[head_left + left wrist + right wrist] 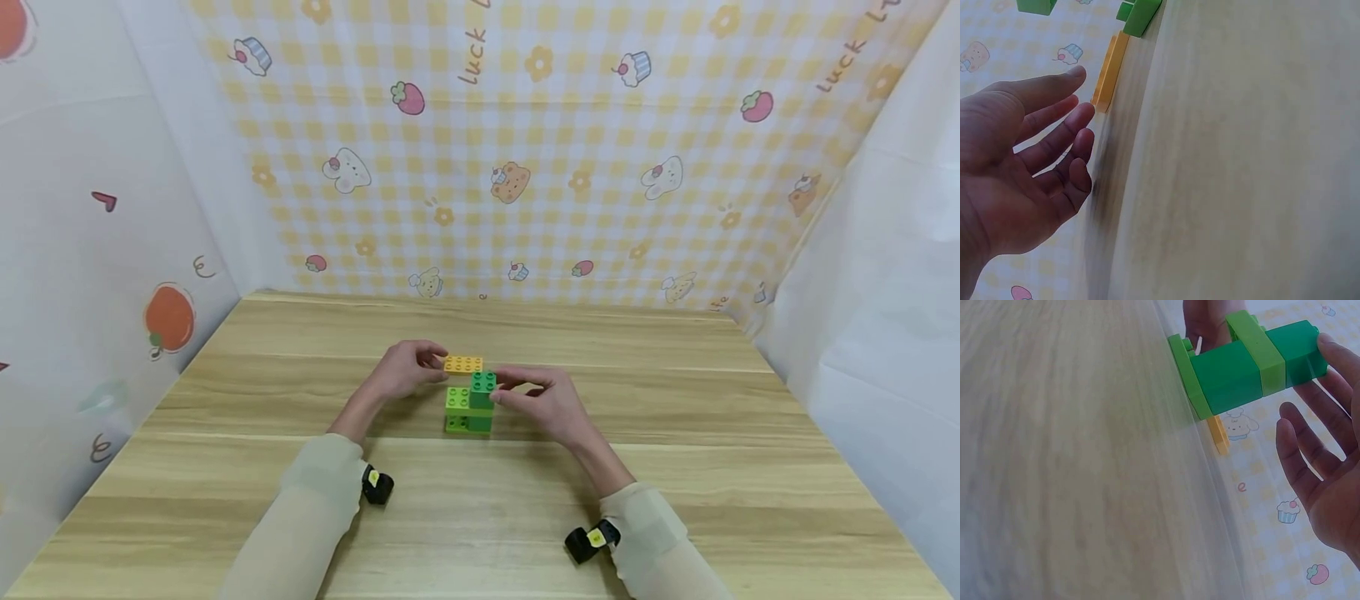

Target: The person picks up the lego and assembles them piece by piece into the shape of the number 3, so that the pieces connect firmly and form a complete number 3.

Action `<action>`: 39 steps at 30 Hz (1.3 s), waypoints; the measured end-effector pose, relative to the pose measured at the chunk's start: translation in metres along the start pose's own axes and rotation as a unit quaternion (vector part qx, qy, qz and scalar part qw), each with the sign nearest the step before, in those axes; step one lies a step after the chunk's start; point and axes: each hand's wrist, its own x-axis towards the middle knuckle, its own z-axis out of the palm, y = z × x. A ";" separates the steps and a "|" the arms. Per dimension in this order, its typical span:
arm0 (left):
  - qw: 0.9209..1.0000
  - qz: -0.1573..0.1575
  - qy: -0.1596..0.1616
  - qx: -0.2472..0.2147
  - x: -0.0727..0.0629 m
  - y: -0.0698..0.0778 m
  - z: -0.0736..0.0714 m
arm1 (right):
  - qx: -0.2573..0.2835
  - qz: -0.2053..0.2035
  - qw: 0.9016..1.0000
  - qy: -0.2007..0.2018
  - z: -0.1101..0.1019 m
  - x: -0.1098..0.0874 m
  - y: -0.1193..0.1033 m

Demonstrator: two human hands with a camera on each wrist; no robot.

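Note:
Mid-table stands a stack of building blocks: a light green plate at the bottom, a dark green block on its right part, a second light green plate above, and another dark green block on top at the right. My right hand pinches this top block between thumb and forefinger, the other fingers loosely bent. Behind the stack a yellow-orange studded plate lies flat. Beside its left end is my left hand, fingers loosely bent with nothing between them; whether the fingertips touch the plate I cannot tell.
The wood-grain table runs back to a yellow checked cloth with printed figures. White cloth hangs at the left and right. A small black camera sits on the left wrist, another on the right.

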 end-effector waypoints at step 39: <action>0.995 -0.027 0.004 0.097 0.019 0.001 0.011 | 0.000 0.007 1.000 0.004 0.001 -0.001 0.000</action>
